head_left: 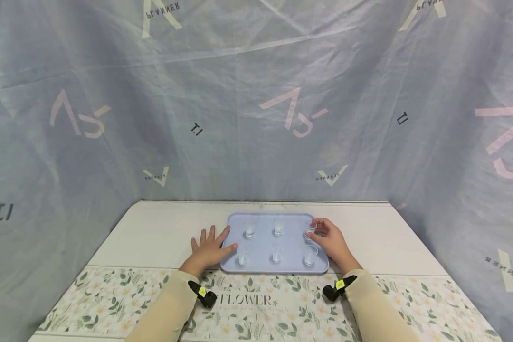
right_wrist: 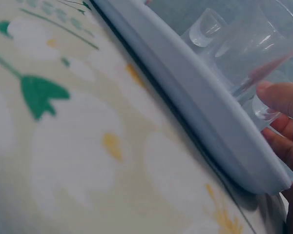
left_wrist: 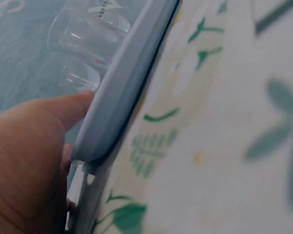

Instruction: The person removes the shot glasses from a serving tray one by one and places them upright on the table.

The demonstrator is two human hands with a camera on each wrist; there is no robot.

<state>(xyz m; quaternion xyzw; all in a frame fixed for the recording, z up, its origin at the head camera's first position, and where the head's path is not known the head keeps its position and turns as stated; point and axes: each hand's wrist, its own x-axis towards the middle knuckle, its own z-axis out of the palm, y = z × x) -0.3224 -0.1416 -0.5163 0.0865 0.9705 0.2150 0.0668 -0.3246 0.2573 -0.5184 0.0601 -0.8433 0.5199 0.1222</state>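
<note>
A pale blue tray [head_left: 261,244] holds several small clear shot glasses in two rows of 3, all upright. At the back right corner, my right hand [head_left: 331,240] pinches one shot glass [head_left: 310,228] between thumb and fingers. In the right wrist view, the thumb [right_wrist: 278,95] lies against the clear glass, with other fingers behind it. My left hand [head_left: 207,249] is spread out at the tray's left edge. Its thumb [left_wrist: 78,105] touches the tray rim, close to the front left shot glass [head_left: 242,256].
Another shot glass [head_left: 310,256] stands in front of the gripped one. The tray sits on a white table [head_left: 162,228] whose front part bears a floral cloth [head_left: 124,294]. Grey printed curtains [head_left: 239,118] enclose the back and both sides.
</note>
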